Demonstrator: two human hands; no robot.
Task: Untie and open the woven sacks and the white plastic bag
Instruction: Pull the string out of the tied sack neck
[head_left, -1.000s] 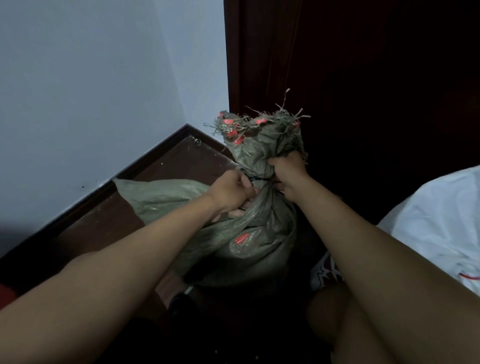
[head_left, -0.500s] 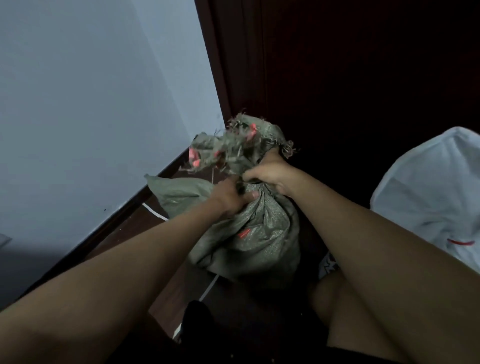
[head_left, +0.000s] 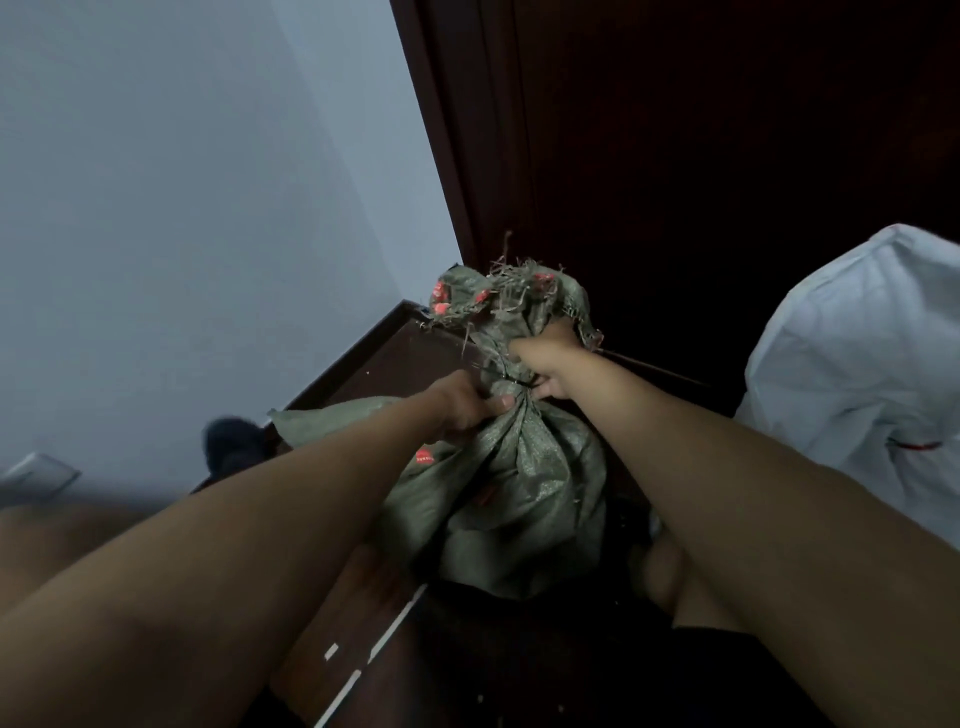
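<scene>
Gripping woven sack (head_left: 514, 483) neck, left hand (head_left: 465, 402), right hand (head_left: 545, 358)

a grey-green woven sack (head_left: 519, 493) with red print stands upright on the floor, neck cinched by a dark tie (head_left: 522, 383), frayed mouth bunched above it. a second green sack (head_left: 332, 418) lies flat behind. a white plastic bag (head_left: 862, 384) sits well right.

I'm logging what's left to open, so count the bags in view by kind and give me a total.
Green woven sacks: 2, one tied sack gripped at its neck by the left hand and right hand, one flat sack behind it.
White plastic bags: 1, at the right.
Total: 3
</scene>
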